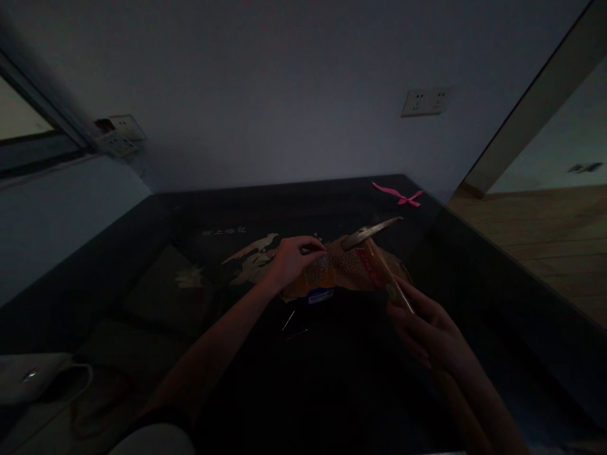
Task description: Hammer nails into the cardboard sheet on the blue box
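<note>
Head | black table [265, 207] | dim wall [275, 101] | right hand [427, 325] grips hammer [380, 262] | left hand [294, 258]: hold unclear

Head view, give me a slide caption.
Over crumpled brown wrapping on a dark tabletop, the right hand grips a wooden-handled metal hammer, left hand nearby.

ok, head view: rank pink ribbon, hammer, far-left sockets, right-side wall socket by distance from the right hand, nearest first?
1. Hammer: gripped in the right hand.
2. Pink ribbon: table's far right corner.
3. Right-side wall socket: on the wall above the ribbon.
4. Far-left sockets: near the room corner.
</note>
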